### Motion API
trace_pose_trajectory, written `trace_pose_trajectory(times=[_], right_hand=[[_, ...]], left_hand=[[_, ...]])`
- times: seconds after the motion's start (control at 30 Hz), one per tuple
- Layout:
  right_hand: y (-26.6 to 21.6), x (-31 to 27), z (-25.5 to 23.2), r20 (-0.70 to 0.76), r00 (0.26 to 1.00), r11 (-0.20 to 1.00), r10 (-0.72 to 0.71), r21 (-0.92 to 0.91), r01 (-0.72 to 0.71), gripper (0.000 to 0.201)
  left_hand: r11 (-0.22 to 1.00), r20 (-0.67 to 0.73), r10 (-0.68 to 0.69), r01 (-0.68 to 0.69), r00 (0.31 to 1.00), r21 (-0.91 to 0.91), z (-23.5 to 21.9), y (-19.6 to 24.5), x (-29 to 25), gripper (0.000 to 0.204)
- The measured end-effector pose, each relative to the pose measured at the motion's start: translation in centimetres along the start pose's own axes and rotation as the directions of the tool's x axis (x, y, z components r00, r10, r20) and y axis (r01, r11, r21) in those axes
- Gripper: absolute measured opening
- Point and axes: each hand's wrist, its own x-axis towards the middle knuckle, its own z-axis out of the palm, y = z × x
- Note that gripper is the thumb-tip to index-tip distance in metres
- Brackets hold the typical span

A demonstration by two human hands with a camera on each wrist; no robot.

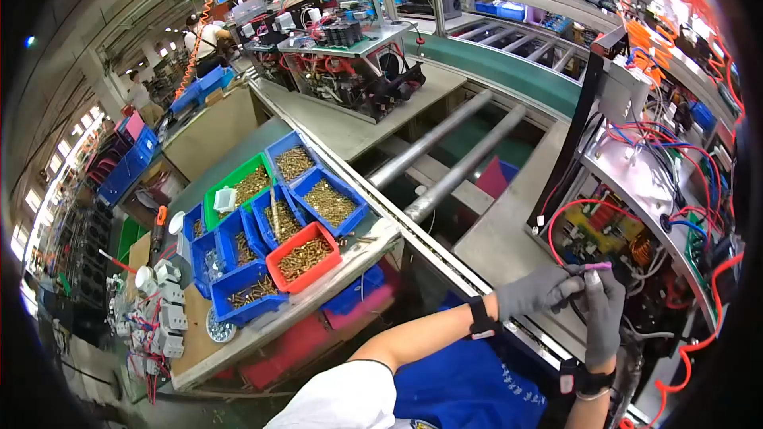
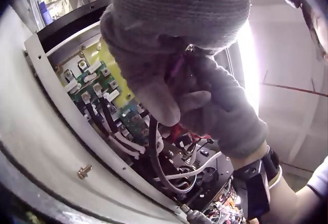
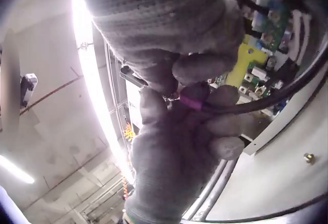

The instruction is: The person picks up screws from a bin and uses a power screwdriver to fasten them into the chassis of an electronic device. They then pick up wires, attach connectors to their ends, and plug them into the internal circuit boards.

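Closest to me, my two gloved hands meet in front of the open machine chassis (image 1: 636, 191) on my right. My right hand (image 1: 602, 314) comes up from below, fingers pointing upward and curled round a dark cable; my left hand (image 1: 536, 290) reaches across from the left, and its fingertips pinch the pink sleeve (image 1: 598, 266) that caps the cable's end. So both hands grip one and the same piece, left at the tip, right just beneath it (the right wrist view shows this best: the sleeve (image 3: 193, 97) sits squeezed between the gloved fingers, with the cable (image 3: 266, 101) running off to the right from it).

The relation that counts: the sleeve lies right at the fingertips, touching both gloves, and in the head view its long axis runs roughly level, pointing rightward into the chassis. The left hand is the nearer one to the free end; the right hand holds the run of cable behind it.

Just beyond the hands stand the circuit boards. In the left wrist view the green and yellow board (image 2: 102, 88) with its row of screw terminals lies just behind my knuckles, near but not touching. Red wire (image 1: 572, 210) loops over the boards further in.

Far off to my left, well apart, sit the bins of screws (image 1: 306, 258).
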Motion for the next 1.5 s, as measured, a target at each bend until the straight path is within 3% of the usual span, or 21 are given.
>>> trace_pose_trajectory(times=[0.07, 0.2, 0.23, 0.3, 0.33, 0.4, 0.5, 0.53, 0.57, 0.63, 0.67, 0.7, 0.77, 0.93, 1.03, 1.1, 1.17, 1.27, 1.33, 1.43, 1.5], right_hand=[[-1.2, -0.8, 0.0, 0.048, 0.986, 0.981, 0.157, 0.104, -0.161, 0.02], [-0.4, -1.3, -0.5, 0.024, 0.99, 0.987, 0.138, 0.083, -0.139, 0.021], [0.3, -1.6, -0.3, -0.025, 0.999, 0.99, -0.039, -0.134, 0.035, 0.023], [2.3, -2.1, 0.1, -0.003, 0.92, 0.77, -0.393, -0.548, 0.327, 0.026], [1.1, -3.0, 0.7, -0.056, 0.967, 0.758, -0.248, -0.633, 0.157, 0.033], [1.7, -3.2, 0.6, -0.052, 0.965, 0.686, -0.257, -0.713, 0.144, 0.033], [3.6, -2.7, 0.4, -0.055, 0.96, 0.622, -0.274, -0.772, 0.133, 0.04], [2.6, -2.4, 0.7, -0.073, 0.968, 0.655, -0.239, -0.749, 0.105, 0.037], [2.2, -1.9, 0.8, -0.041, 0.977, 0.663, -0.208, -0.741, 0.11, 0.044], [6.1, -2.1, 0.0, 0.01, 0.97, 0.629, -0.244, -0.759, 0.166, 0.045], [6.3, -2.2, 0.2, -0.05, 0.982, 0.698, -0.18, -0.71, 0.092, 0.042], [7.0, -2.6, 0.3, -0.079, 0.977, 0.637, -0.2, -0.768, 0.068, 0.043], [5.6, -4.0, 0.2, -0.135, 0.969, 0.708, -0.205, -0.705, 0.051, 0.044], [5.4, -9.8, -3.5, -0.405, 0.861, 0.76, -0.307, -0.649, -0.034, 0.028], [7.1, -13.0, -7.7, -0.7, 0.669, 0.952, 0.249, 0.051, -0.301, 0.021], [7.7, -13.6, -11.1, -0.792, 0.596, 0.946, 0.132, -0.08, -0.315, 0.024], [8.4, -12.6, -14.1, -0.825, 0.546, 0.894, -0.145, -0.346, -0.285, 0.024], [9.9, -11.1, -18.5, -0.756, 0.618, 0.796, -0.214, -0.502, -0.338, 0.025], [9.8, -10.0, -19.7, -0.789, 0.612, 0.861, -0.045, -0.342, -0.377, 0.024], [8.2, -7.3, -18.9, -0.757, 0.645, 0.99, 0.106, 0.02, -0.14, 0.027], [8.1, -7.0, -19.4, -0.656, 0.707, 0.961, 0.263, 0.113, -0.253, 0.032]], left_hand=[[0.999, 0.039, -0.005, 0.007, 0.999, -0.041, 0.5, -1.3, 0.3, 0.057], [0.994, -0.019, 0.021, -0.023, 1.0, -0.109, -0.1, -3.0, 0.7, 0.055], [0.986, -0.079, 0.012, -0.025, 0.997, -0.162, -0.5, -3.2, 1.0, 0.054], [0.972, -0.115, -0.017, -0.01, 0.993, -0.233, -1.6, -2.8, 1.8, 0.052], [0.968, -0.09, -0.037, 0.014, 0.995, -0.25, -2.5, -2.2, 2.2, 0.051], [0.945, -0.06, -0.042, 0.02, 0.997, -0.327, -2.8, -1.5, 2.4, 0.049], [0.741, -0.078, -0.204, 0.102, 0.976, -0.664, -1.4, -0.3, 2.9, 0.046], [0.757, -0.026, -0.196, 0.134, 0.98, -0.639, -1.6, -0.9, 3.5, 0.041], [0.902, -0.053, -0.235, 0.197, 0.971, -0.384, -2.6, -1.0, 3.8, 0.035], [0.959, 0.048, -0.044, 0.055, 0.998, -0.277, -3.3, -1.2, 3.3, 0.031], [0.99, 0.038, -0.133, 0.131, 0.99, 0.047, -3.2, 1.6, 3.2, 0.034], [0.961, 0.049, -0.062, 0.047, 0.997, 0.272, -3.8, -0.4, 3.7, 0.037], [0.971, 0.207, -0.079, 0.028, 0.975, 0.238, -4.4, 0.9, 3.7, 0.037], [0.942, 0.251, -0.093, 0.003, 0.963, 0.336, -3.9, 0.0, 4.2, 0.031], [0.876, 0.267, -0.033, -0.101, 0.963, 0.472, -3.6, -1.8, 4.3, 0.032], [0.822, 0.304, 0.007, -0.179, 0.953, 0.541, -3.3, -2.2, 4.7, 0.031], [0.762, 0.353, 0.04, -0.257, 0.935, 0.595, -3.1, -1.7, 5.0, 0.029], [0.729, 0.376, 0.09, -0.318, 0.922, 0.607, -2.8, -2.2, 5.5, 0.032], [0.696, 0.403, 0.114, -0.363, 0.908, 0.62, -2.5, -1.9, 5.9, 0.033], [0.641, 0.451, 0.113, -0.412, 0.885, 0.648, -2.0, -1.5, 6.3, 0.032], [0.573, 0.47, 0.066, -0.419, 0.88, 0.704, -2.0, -1.6, 6.6, 0.03]])
